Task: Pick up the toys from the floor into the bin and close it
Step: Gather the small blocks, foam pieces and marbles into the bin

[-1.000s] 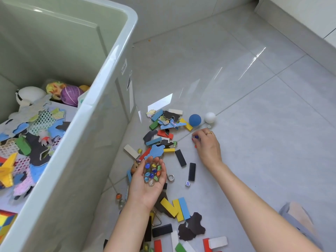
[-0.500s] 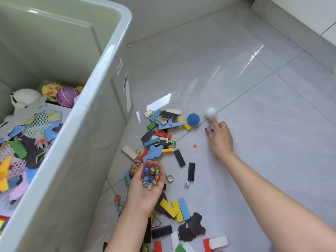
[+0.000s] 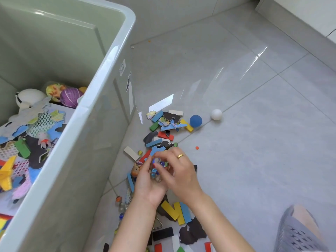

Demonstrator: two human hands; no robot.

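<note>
Several marbles point(image 3: 156, 171) sit cupped in my left hand point(image 3: 148, 186); right hand point(image 3: 179, 176) pinches one over them. Keep palm level, carry to bin point(image 3: 109, 59). More toys point(image 3: 169, 128) on floor point(image 3: 254, 142).

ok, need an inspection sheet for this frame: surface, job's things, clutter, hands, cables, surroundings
Surface: grey tiled floor, glossy, with glare streaks.
Job's things: open bin, no lid seen, already holding toys. Marbles cupped in the left hand. Loose pile of blocks on the floor, plus a blue ball and a white ball beyond it.
Clutter: small red dot on the tile.
Hands: left palm up under the marbles; right hand over it, fingertips at the marbles, grip unclear.
Cables: nothing seen.
Surroundings: slipper lower right, wall base at top.
</note>
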